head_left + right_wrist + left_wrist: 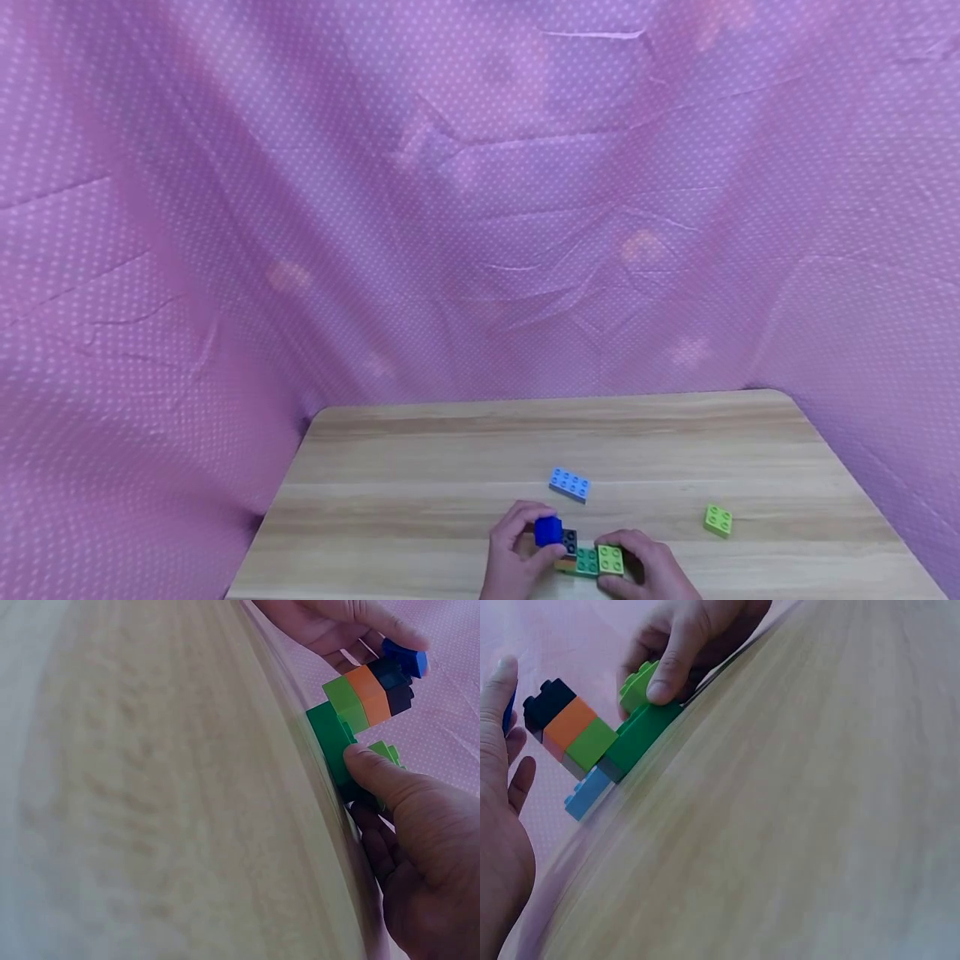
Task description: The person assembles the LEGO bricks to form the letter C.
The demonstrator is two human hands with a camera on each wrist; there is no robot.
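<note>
Left hand pinches a small dark-blue plastic block just left of the studded black plastic block, while right hand grips the square lime-green plastic block to its right; aligned edges and straight pressure should seat best.

- light-blue 8-stud building brick, just beyond the left hand
- lime 4-stud brick, right of the right hand
- wood-grain tabletop, beneath both
- purple polka-dot cloth, beyond
</note>
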